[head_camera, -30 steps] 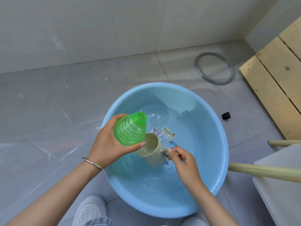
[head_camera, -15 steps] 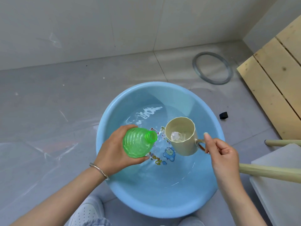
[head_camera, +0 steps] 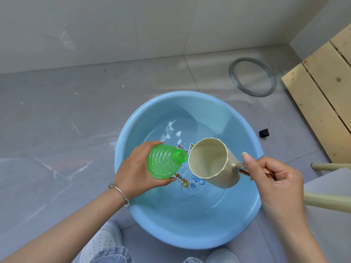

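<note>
A light blue basin (head_camera: 252, 217) stands on the floor with shallow water and cartoon stickers on its bottom. My left hand (head_camera: 135, 171) grips a ribbed green plastic bottle (head_camera: 164, 161), uncapped, its mouth pointing right. My right hand (head_camera: 276, 179) holds a cream mug (head_camera: 212, 164) by its copper-coloured handle, thumb raised. The mug is tilted on its side above the water, its open mouth turned left toward the bottle's neck, a small gap between them.
A grey ring (head_camera: 252, 76) lies on the floor at the back right. A small black block (head_camera: 264, 133) sits beside the basin. Wooden slats (head_camera: 322, 92) fill the right edge, with pale wooden legs (head_camera: 326, 201) and a white surface below. My shoes show at the bottom.
The mug came up out of the water, moved right, then tipped sideways with its mouth toward the bottle. The bottle swung down to point right.
</note>
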`<state>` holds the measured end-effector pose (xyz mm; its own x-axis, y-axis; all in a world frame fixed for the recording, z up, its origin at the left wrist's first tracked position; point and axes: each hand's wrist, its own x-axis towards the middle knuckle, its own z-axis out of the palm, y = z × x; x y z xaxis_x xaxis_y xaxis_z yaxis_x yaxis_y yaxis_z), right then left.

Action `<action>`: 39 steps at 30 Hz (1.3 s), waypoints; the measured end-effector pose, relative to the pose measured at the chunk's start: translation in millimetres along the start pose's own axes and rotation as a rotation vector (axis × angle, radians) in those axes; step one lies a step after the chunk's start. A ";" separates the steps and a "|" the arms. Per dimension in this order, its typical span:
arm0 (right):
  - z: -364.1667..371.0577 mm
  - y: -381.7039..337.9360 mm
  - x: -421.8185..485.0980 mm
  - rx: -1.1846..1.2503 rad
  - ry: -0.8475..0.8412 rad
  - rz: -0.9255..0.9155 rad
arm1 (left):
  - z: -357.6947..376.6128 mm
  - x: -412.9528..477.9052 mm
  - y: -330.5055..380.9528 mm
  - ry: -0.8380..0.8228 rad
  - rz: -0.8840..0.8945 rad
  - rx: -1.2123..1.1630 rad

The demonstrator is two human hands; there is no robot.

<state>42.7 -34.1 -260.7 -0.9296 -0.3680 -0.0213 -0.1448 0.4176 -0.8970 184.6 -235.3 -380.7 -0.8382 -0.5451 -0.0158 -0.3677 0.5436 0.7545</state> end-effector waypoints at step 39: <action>2.3 -44.6 -9.4 -0.342 0.064 -0.367 | 0.7 -0.9 0.4 0.007 0.014 -0.003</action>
<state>58.7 -51.2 -221.5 -0.8141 -0.4942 0.3050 -0.5585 0.5224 -0.6443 185.0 -234.2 -380.8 -0.8406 -0.5417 -0.0010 -0.3547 0.5491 0.7568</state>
